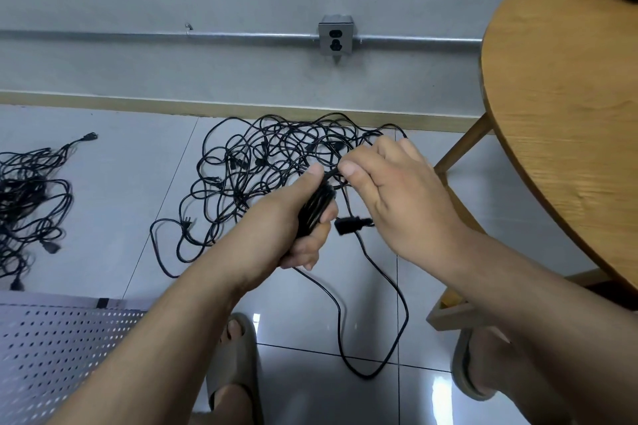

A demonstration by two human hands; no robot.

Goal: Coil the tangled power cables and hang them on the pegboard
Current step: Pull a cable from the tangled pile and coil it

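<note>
My left hand [303,217] grips a bundle of coiled black cable [316,207] in its fist. My right hand [397,190] pinches the same cable just above the bundle, between thumb and forefinger. A black plug [352,225] dangles below the two hands, and a long loop of the cable [373,369] hangs down to the floor between my feet. Behind the hands a large tangle of black power cables [262,162] lies on the tiles. The grey pegboard [58,348] lies at the lower left.
A second heap of black cables [27,203] sits at the left edge. A round wooden table [566,86] with its leg [462,148] stands to the right. A wall socket [335,35] is on a metal conduit. My feet in slippers [234,376] stand on the tiles.
</note>
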